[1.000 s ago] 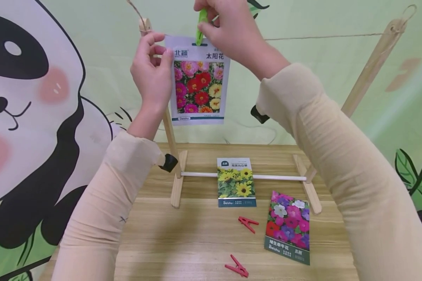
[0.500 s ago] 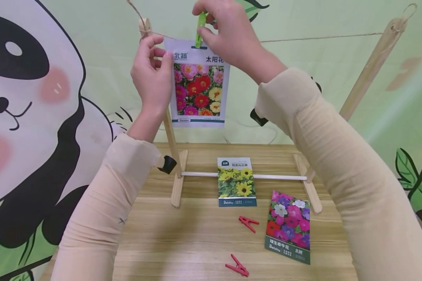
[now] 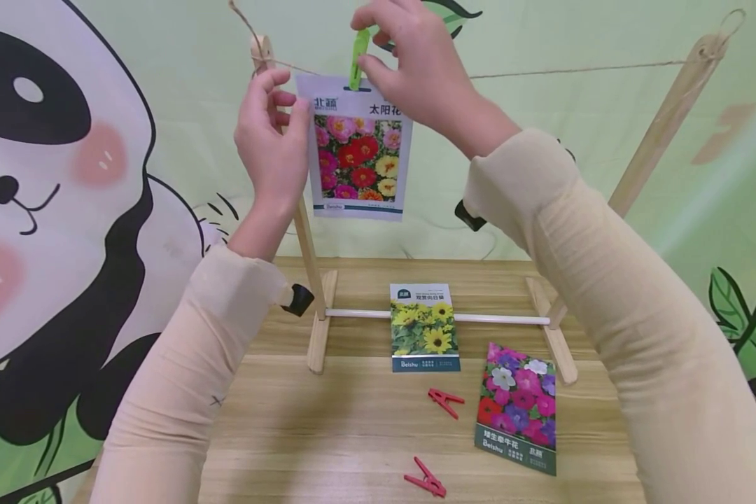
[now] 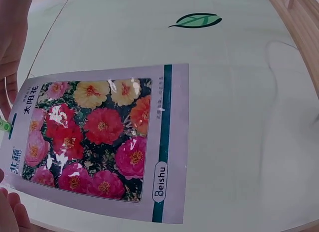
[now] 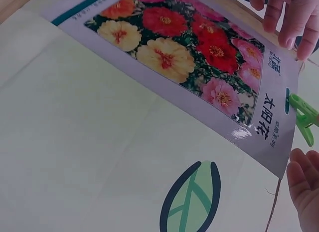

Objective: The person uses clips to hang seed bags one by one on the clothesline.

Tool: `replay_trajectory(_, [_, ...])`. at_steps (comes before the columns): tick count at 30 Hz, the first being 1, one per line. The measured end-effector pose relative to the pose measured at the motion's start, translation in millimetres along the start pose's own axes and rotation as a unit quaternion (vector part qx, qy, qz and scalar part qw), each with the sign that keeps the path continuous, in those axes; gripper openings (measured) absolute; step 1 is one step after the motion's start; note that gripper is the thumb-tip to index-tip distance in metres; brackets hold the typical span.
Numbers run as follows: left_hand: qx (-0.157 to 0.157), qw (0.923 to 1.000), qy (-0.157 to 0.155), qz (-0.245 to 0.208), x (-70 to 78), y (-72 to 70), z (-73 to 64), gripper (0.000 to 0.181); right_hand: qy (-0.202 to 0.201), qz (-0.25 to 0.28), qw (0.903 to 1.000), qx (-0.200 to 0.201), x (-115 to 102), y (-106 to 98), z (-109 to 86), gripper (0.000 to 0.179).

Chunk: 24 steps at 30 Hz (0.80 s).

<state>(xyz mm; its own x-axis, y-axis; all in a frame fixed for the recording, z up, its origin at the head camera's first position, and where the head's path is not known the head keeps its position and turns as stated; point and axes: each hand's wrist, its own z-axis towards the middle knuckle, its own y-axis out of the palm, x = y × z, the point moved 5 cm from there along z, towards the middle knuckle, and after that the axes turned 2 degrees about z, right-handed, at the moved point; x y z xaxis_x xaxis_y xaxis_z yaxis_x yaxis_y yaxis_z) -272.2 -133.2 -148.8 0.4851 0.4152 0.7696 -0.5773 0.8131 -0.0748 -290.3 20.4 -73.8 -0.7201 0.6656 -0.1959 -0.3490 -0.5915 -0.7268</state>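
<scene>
A seed packet with pink, red and yellow flowers (image 3: 355, 150) hangs from the twine by a light-green clothespin (image 3: 358, 61) at its top edge. My right hand (image 3: 425, 66) is around the clothespin, thumb and fingers spread apart beside it. In the right wrist view the clothespin (image 5: 301, 117) bites the packet's top edge, and right-hand fingertips (image 5: 304, 179) lie below it. My left hand (image 3: 274, 140) is at the packet's upper left edge, fingers loosely bent and parted from the thumb. In the left wrist view the packet (image 4: 99, 137) leans out, its lower end raised.
The twine (image 3: 573, 70) runs between two wooden posts (image 3: 664, 129) with a white bar (image 3: 504, 319) below. On the wooden table lie a sunflower packet (image 3: 425, 327), a petunia packet (image 3: 516, 407) and two red clothespins (image 3: 446, 402). A panda-printed cloth (image 3: 38, 140) is behind.
The packet and green clothespin have come down slightly, and the packet's lower end has swung back. My right fingers have loosened from the clothespin, and my left hand has eased off the packet's edge.
</scene>
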Motion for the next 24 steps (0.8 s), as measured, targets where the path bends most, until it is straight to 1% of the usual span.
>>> replay_trajectory(5, [0.003,1.0000,-0.007,-0.002,12.4,-3.8,-7.2,0.027,-0.016,0.004,0.9998,0.013,0,-2,-2.9,0.032])
replay_trajectory(8, [0.002,1.0000,-0.008,-0.003,16.3,-5.5,-10.4,0.026,-0.022,0.006,0.9995,0.020,1,-4,-5.4,0.032])
replay_trajectory(16, [-0.001,1.0000,-0.004,-0.004,13.1,-7.5,-13.4,0.026,-0.038,0.007,0.9985,0.040,0,-7,-13.6,0.031])
replay_trajectory(20, [-0.004,1.0000,0.000,-0.006,13.3,-8.8,-15.9,0.025,-0.046,0.016,0.9973,0.054,0,-9,-19.3,0.032])
replay_trajectory(24, [-0.011,0.9999,-0.004,-0.009,12.8,-10.4,-17.8,0.025,-0.056,0.032,0.9959,0.064,0,-10,-25.2,0.030])
